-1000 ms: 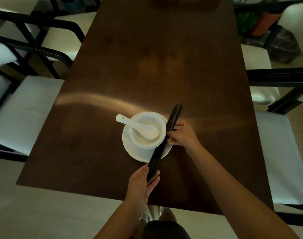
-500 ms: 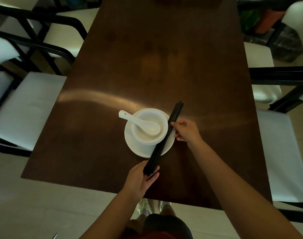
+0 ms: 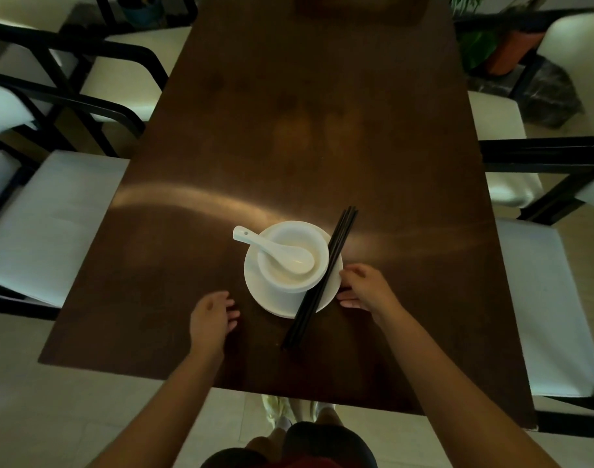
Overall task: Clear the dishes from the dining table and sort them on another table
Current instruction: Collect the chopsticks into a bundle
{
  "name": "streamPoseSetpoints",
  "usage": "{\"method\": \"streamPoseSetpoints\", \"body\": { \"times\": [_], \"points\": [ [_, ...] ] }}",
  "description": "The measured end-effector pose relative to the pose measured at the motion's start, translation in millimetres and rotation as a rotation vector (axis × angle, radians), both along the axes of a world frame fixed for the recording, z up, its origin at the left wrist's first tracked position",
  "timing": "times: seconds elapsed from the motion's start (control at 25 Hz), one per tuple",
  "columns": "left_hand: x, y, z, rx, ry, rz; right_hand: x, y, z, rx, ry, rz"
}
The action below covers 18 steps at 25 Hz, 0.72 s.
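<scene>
A white bowl [image 3: 297, 275] stands on a white plate [image 3: 275, 298] near the front of the dark wooden dining table [image 3: 305, 130]. A white spoon [image 3: 275, 249] lies in the bowl, handle pointing left. A bundle of black chopsticks [image 3: 319, 282] lies slanted across the plate's right side, its near end on the table. My left hand [image 3: 213, 314] hovers left of the plate, fingers relaxed, holding nothing. My right hand [image 3: 365, 288] is at the plate's right rim, fingertips touching or nearly touching it.
White-cushioned chairs with black frames line both sides: one at the left [image 3: 42, 224], one at the right [image 3: 545, 305], more further back. A potted plant [image 3: 501, 45] stands on the floor at the far right. My feet show under the table's near edge.
Both hands have let go of the chopsticks, which now lie across the plate. My left hand moved left of the plate; my right hand dropped to the plate's right rim.
</scene>
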State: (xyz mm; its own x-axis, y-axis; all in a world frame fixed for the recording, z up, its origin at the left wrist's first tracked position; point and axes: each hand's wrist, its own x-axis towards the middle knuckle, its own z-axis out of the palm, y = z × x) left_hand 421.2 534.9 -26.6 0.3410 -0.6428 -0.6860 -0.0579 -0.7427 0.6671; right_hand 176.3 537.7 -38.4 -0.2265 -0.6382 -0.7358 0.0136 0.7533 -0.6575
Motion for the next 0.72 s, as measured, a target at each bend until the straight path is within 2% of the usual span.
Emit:
{"method": "streamPoseSetpoints", "body": {
  "times": [0.16,0.24,0.4,0.72],
  "points": [
    [2,-59,6,0.048,0.071,-0.397,4,9,-6,-0.017,-0.048,-0.010],
    [0,-75,6,0.075,0.121,-0.510,6,9,-7,-0.033,-0.066,-0.021],
    [0,-90,4,0.052,0.153,-0.604,6,8,-9,-0.073,-0.082,-0.031],
    [-1,-93,0,0.016,0.164,-0.597,9,9,-4,-0.094,-0.062,-0.092]
  ]
}}
